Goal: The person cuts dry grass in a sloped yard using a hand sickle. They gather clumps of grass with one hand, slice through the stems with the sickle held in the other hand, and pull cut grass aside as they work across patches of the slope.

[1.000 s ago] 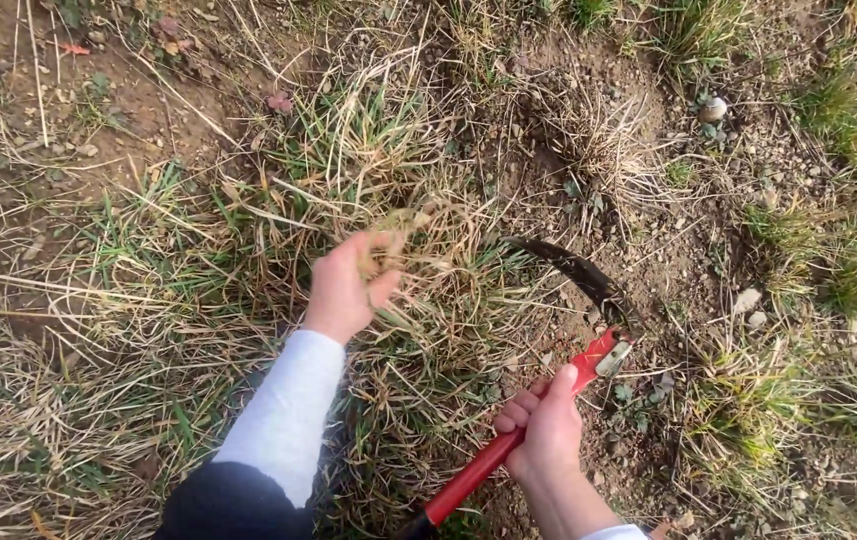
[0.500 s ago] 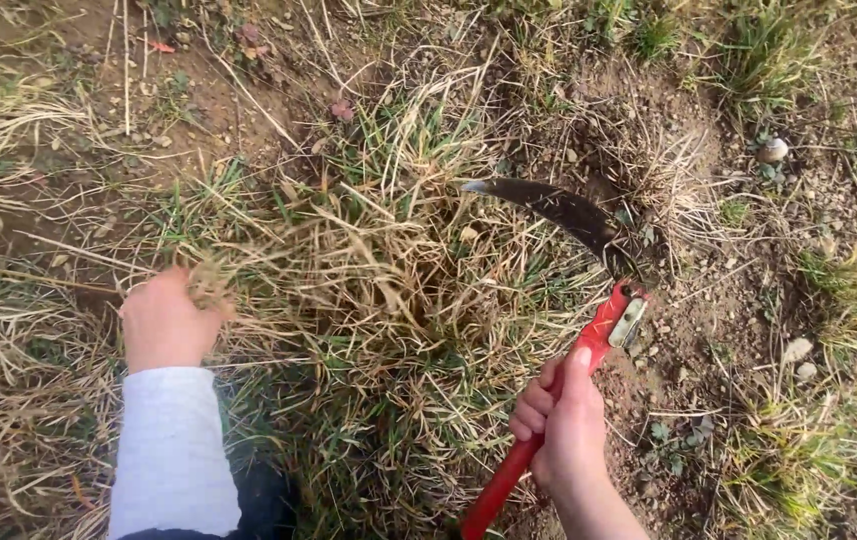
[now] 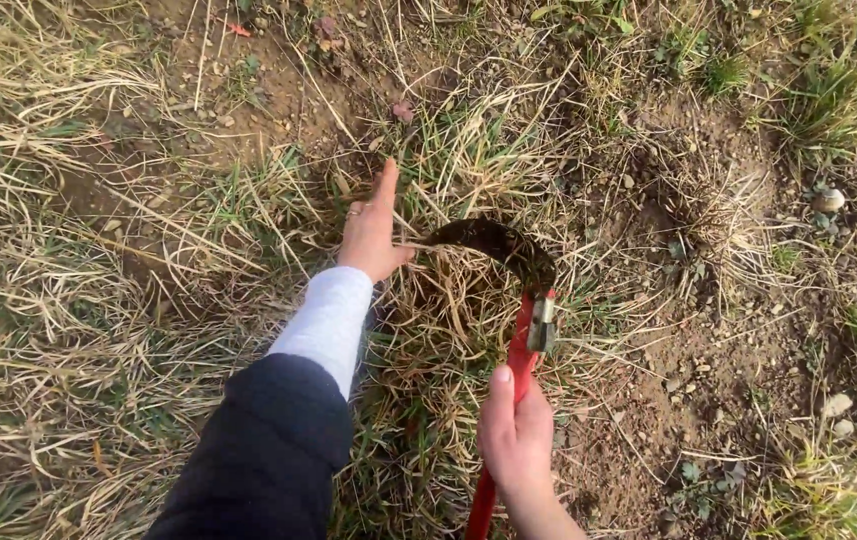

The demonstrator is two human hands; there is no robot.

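The right hand [image 3: 515, 440] is clenched around the red handle [image 3: 509, 400] of a sickle [image 3: 509, 300], thumb laid along the top of the handle, probably to steady the tool and steer its edge. The dark curved blade [image 3: 494, 243] arcs leftward over a clump of dry grass [image 3: 459, 290], its tip close to the left hand [image 3: 371, 235]. That hand rests flat against the stalks with fingers stretched out and released, gripping nothing; it seems to press or part the grass so the blade can reach the base of the clump. A white cuff and dark sleeve [image 3: 289, 430] cover the left arm. The ground around is bare soil [image 3: 729, 330] with scattered tufts. Counted: one sickle, two hands, and at least three pale stones, one at the upper right [image 3: 829, 201].
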